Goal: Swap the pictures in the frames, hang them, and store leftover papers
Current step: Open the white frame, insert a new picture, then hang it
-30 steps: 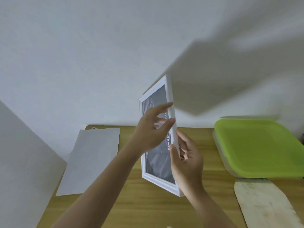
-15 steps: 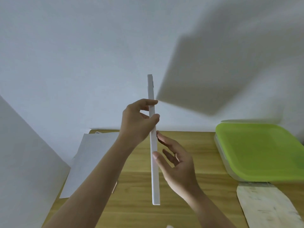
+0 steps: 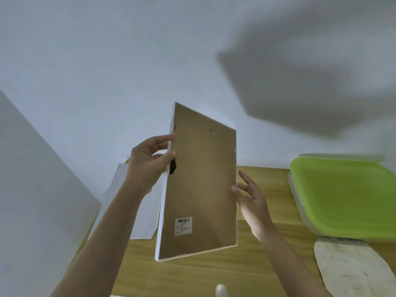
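Frame [image 3: 199, 185] has turned back-side toward camera, left hand [image 3: 147, 166] gripping, right hand [image 3: 252, 200] fingers spread

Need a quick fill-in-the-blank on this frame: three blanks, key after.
1. The picture frame shows the camera its brown ____ side.
2. The ____ hand has its grip on the frame's white edge.
3. The right hand is open beside the frame.
4. The storage box on the table has a ____ lid.

Missing words: back; left; green
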Demonstrator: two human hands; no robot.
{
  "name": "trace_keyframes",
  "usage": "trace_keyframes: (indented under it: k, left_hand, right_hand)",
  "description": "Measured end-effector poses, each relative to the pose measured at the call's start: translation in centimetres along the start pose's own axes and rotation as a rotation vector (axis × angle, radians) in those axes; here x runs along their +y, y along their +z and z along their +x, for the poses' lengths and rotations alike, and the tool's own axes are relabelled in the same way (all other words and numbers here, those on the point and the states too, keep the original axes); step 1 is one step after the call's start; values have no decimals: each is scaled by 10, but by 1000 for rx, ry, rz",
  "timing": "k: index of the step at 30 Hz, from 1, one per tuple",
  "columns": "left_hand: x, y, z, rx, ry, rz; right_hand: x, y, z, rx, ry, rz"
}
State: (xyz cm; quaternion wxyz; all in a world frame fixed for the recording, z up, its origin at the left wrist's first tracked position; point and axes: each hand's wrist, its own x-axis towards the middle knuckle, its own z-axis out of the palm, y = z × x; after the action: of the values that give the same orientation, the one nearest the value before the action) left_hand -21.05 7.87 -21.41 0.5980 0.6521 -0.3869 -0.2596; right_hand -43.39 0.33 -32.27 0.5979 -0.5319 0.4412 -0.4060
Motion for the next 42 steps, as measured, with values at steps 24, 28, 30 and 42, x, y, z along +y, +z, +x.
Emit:
trace_keyframes:
  k: [24,28,30,42]
  left_hand:
    - [-162,13,-56,-293,-366,443]
    - [-179,10,-48,-315,-438,530]
    - [-186,8,-43,-318,-454,543]
    - [-217,-7,-11,-243,-459,596]
  right_hand:
    - [74,-8,1,196,207,34]
    - [107,8,8,194,278,-96]
    - [120,13,14,175,296,-150]
    - [126,42,49,34,312,-510]
